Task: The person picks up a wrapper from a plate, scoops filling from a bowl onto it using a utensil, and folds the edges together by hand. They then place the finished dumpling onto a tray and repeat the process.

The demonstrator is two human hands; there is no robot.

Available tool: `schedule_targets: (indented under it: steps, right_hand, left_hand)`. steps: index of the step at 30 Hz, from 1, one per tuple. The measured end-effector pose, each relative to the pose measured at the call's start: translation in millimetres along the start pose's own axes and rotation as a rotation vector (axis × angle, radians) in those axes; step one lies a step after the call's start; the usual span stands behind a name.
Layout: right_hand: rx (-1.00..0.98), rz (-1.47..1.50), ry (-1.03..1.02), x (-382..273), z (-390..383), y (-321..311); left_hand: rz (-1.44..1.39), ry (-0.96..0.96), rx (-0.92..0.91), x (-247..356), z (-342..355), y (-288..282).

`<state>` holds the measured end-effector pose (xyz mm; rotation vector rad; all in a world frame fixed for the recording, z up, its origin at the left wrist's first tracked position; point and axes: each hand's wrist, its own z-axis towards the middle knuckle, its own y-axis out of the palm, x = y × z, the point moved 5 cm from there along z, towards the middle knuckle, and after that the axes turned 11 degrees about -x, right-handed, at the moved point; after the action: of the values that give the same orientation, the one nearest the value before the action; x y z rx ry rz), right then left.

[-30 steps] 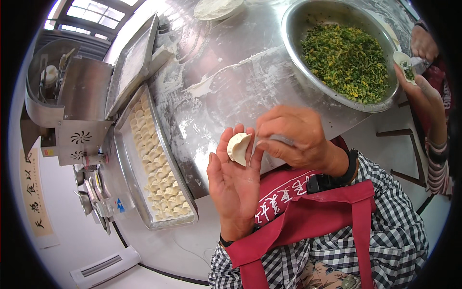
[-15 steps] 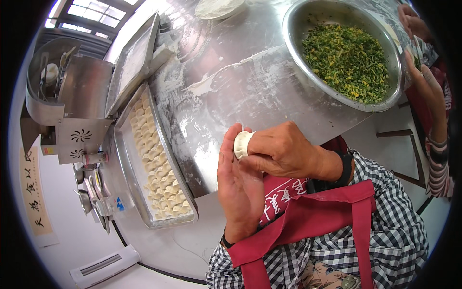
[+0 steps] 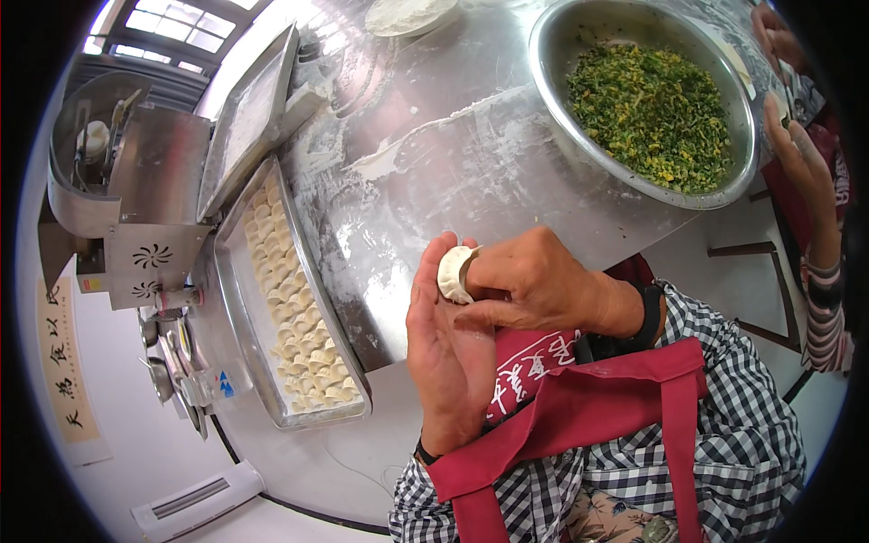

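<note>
A pale, crescent-shaped dumpling (image 3: 454,275) with a pleated edge lies against the fingers of my left hand (image 3: 444,362). That hand is raised, its palm turned toward the right and its fingers stretched out. My right hand (image 3: 534,281) comes in from the right with bent fingers, pinching the dumpling's right edge between thumb and forefinger. The right fingertips are partly hidden behind the dumpling and the knuckles. Both hands are held at the near edge of the floured steel table (image 3: 425,204), above my red apron (image 3: 579,398).
At the left, a metal tray (image 3: 244,362) carries rows of dumplings; a second tray (image 3: 240,127) stands behind it. A large steel bowl (image 3: 534,77) of chopped green-and-yellow filling sits at the far right. Beyond it show a co-worker's hands (image 3: 792,136). A floury plate (image 3: 412,16) is at the back.
The dumpling has turned a little, showing more of its crescent, and my right thumb and fingers have shifted along its edge. The co-worker's hands at the right have moved slightly.
</note>
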<state>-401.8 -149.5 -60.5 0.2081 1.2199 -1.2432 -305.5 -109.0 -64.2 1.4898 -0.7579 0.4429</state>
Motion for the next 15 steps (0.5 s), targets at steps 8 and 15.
schedule_targets:
  steps: [8,15]
  right_hand:
    - [0.031,-0.140,-0.075,1.3,-2.3,2.1]
    - [-0.063,-0.082,-0.105,0.2,-1.8,8.0]
  left_hand:
    - [-0.020,-0.032,-0.018,-1.9,1.1,3.0]
    - [-0.037,-0.048,0.018,0.1,-1.3,-3.8]
